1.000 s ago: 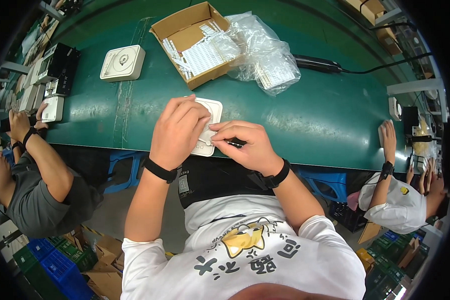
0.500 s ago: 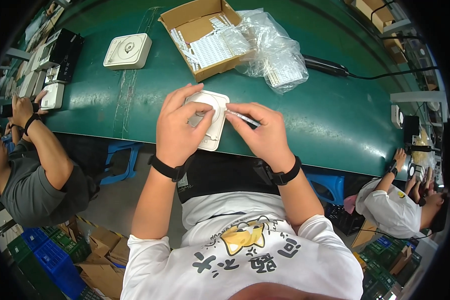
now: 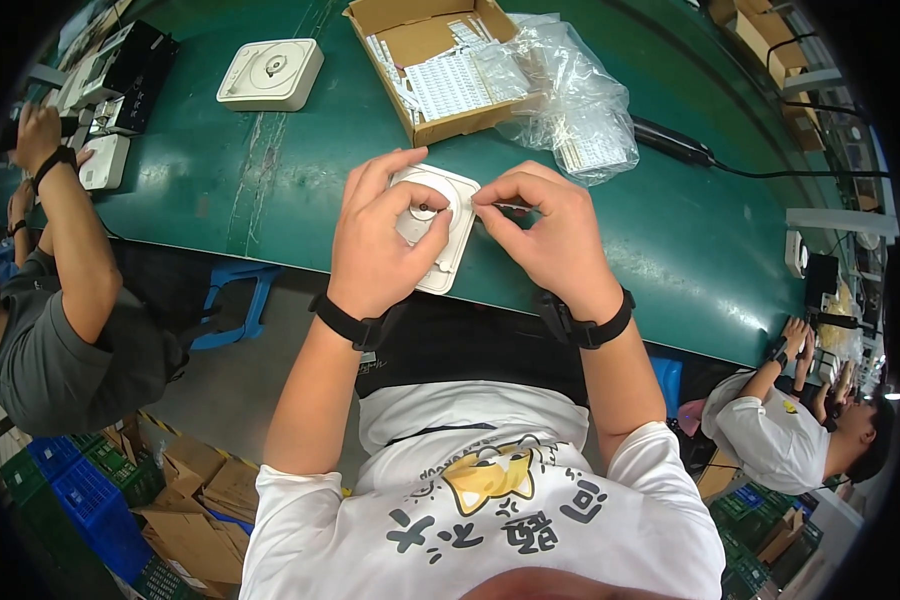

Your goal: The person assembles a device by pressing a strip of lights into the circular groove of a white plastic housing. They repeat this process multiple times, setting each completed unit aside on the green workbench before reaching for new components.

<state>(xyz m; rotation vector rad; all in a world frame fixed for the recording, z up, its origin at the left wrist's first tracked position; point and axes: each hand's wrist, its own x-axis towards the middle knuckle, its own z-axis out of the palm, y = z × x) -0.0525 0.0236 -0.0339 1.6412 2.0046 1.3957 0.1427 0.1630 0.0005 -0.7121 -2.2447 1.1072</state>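
Note:
A white, rounded rectangular device [image 3: 462, 228] with a round recess and a small hub lies on the green table in front of me. My left hand [image 3: 378, 235] rests over its left side, thumb and forefinger curled toward each other across the recess, the other fingers along its far edge. At the device's right edge, my right hand [image 3: 562, 225] has its thumb and forefinger pinched together. A thin pale strip [image 3: 513, 208] shows between its fingers, mostly hidden by them.
An open cardboard box [image 3: 450, 130] of white label sheets stands beyond the device, with a clear plastic bag [image 3: 580, 110] beside it. A black corded tool [image 3: 670, 138] lies further right. Another white device [image 3: 270, 75] sits far left. Co-workers sit on both sides.
The whole view has shifted slightly. My right fingertips have come to the device's right edge, and the strip shows less than before. My left thumb and forefinger stay over the recess.

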